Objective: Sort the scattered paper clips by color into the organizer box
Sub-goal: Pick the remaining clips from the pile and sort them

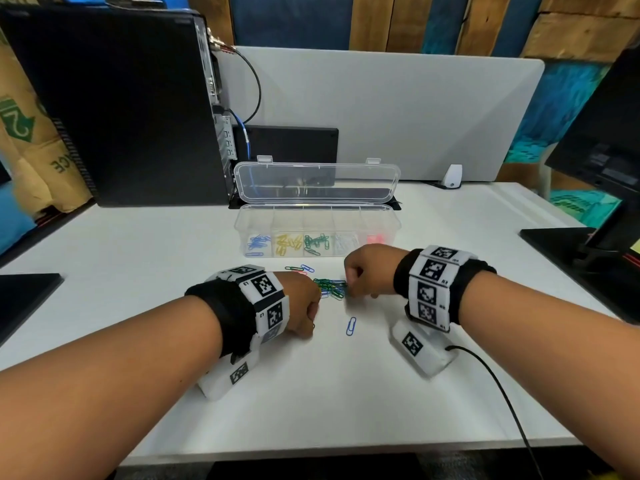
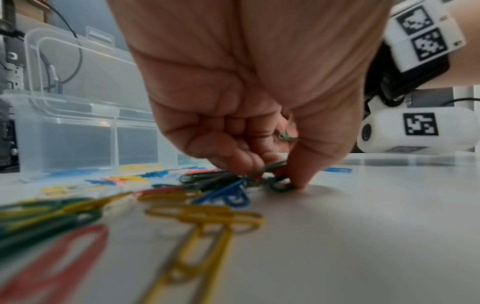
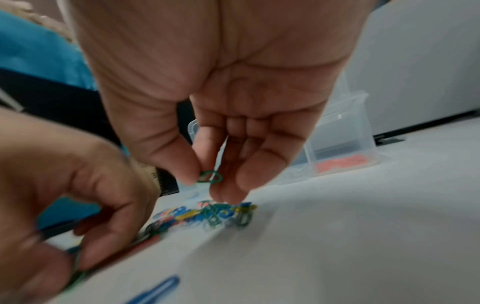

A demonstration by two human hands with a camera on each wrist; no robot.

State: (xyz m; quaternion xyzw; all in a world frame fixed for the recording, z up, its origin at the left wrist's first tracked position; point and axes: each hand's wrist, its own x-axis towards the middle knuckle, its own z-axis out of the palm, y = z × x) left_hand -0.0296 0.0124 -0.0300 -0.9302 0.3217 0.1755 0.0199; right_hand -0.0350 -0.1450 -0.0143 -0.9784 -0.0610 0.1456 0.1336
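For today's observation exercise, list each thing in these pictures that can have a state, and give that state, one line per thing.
organizer box: lid open, tilted back; clips sorted by colour in five compartments.
pile of paper clips: unsorted, mixed colours, on the table between the hands.
blue paper clip: lying alone, apart from the pile.
right hand: pinching a green paper clip above the pile.
left hand: fingers curled, knuckles down beside the pile; contents unclear.

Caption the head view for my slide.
Both hands, left and right, pick green clips from the mixed pile before the open, colour-sorted organizer box.
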